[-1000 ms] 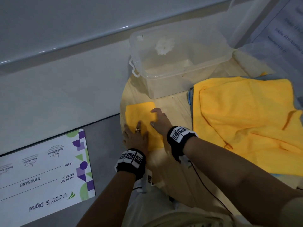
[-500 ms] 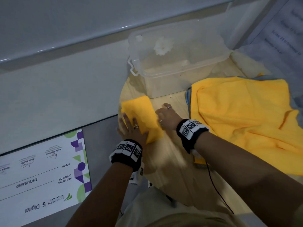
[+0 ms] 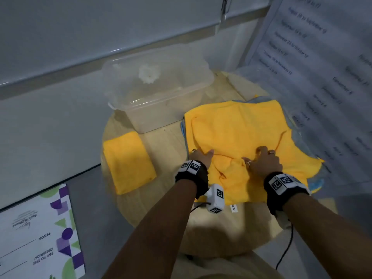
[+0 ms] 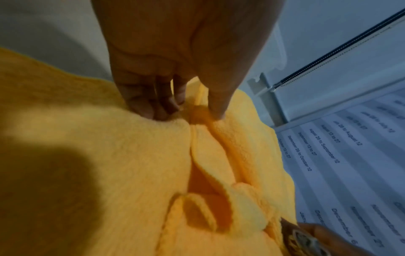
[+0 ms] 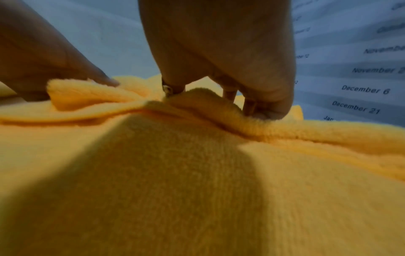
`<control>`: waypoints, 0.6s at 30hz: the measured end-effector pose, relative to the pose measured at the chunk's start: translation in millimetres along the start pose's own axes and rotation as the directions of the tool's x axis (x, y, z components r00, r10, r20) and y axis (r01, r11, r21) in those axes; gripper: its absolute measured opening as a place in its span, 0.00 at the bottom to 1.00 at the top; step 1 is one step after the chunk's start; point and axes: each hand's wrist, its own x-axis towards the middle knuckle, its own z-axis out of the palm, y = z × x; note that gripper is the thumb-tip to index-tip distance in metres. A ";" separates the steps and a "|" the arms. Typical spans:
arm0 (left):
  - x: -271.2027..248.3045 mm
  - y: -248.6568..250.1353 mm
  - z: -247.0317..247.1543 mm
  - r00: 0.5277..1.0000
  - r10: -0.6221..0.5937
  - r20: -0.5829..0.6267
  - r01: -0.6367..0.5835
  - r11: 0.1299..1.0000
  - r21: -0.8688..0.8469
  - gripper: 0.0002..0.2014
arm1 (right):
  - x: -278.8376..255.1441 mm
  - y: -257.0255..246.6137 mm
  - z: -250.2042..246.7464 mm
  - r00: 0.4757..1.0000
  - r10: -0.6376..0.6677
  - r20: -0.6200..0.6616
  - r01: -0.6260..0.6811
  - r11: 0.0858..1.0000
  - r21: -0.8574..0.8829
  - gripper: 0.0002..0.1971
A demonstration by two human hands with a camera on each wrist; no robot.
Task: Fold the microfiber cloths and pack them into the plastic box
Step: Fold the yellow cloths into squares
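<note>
A folded yellow cloth point(image 3: 128, 162) lies on the left side of the round wooden table point(image 3: 167, 141), apart from both hands. A large unfolded yellow cloth point(image 3: 237, 127) is spread on the right, on top of a stack with blue edges showing. My left hand point(image 3: 201, 155) pinches a ridge of this cloth point(image 4: 197, 155) between thumb and curled fingers. My right hand point(image 3: 261, 158) grips a fold of the same cloth point(image 5: 197, 155) with curled fingers. The clear plastic box point(image 3: 159, 109) stands open at the back of the table, with no cloth in it.
A grey wall runs behind the box. A printed date chart point(image 3: 322, 67) leans at the right, close to the cloth stack. A large printed cheque board point(image 3: 36, 238) lies on the floor at lower left. A cable point(image 3: 285, 248) hangs from my right wrist.
Both hands left the folded yellow cloth at the table's left and moved right onto the large unfolded yellow cloth, which they now grip. The head view shifted right too.
</note>
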 end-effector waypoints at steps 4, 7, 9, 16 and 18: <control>3.9 2.4 8.1 0.981 0.081 -0.178 -0.117 0.973 -0.198 0.15 | 1.0 6.5 -23.0 0.970 -0.126 0.206 0.161 0.974 -0.160 0.32; 3.8 -3.4 1.9 0.929 0.119 -0.349 -0.188 0.968 -0.168 0.11 | 18.0 -19.5 -58.2 0.951 -0.206 0.231 0.254 0.946 -0.202 0.28; 1.2 -7.5 -4.8 0.896 0.155 -0.416 -0.227 0.965 -0.131 0.11 | 39.5 -42.0 -72.9 0.915 -0.399 0.052 0.402 0.904 -0.144 0.21; 9.0 -23.4 -55.1 0.889 0.118 -0.443 -0.252 0.933 -0.258 0.14 | 110.2 -111.3 -75.8 0.804 -0.557 0.208 0.595 0.764 -0.251 0.29; 18.1 -28.3 -73.8 0.882 0.117 -0.456 -0.216 0.961 -0.170 0.13 | 114.6 -119.1 -75.4 0.834 -0.450 0.319 0.548 0.743 -0.384 0.32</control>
